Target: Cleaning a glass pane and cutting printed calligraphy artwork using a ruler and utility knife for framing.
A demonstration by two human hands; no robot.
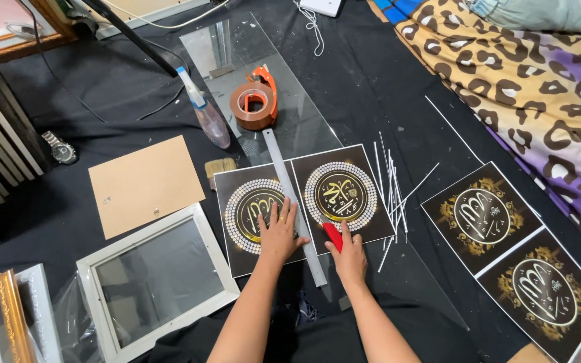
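Cutting along the metal ruler (295, 202) between two round-patterned prints (304, 205) on the glass sheet (290, 114), near centre. Left hand (278, 232) lies flat, fingers spread, pinning the ruler; right hand (350, 255), grip closed around a red cutter (333, 235), wrist low. Judgement: hold the ruler firmly, blade tight against its edge.

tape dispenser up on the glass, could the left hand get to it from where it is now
Probably yes. The left hand lies flat on the metal ruler, holding nothing, and the orange tape dispenser sits straight ahead on the glass sheet with nothing between. It would be a long forward stretch, and lifting off frees the ruler.
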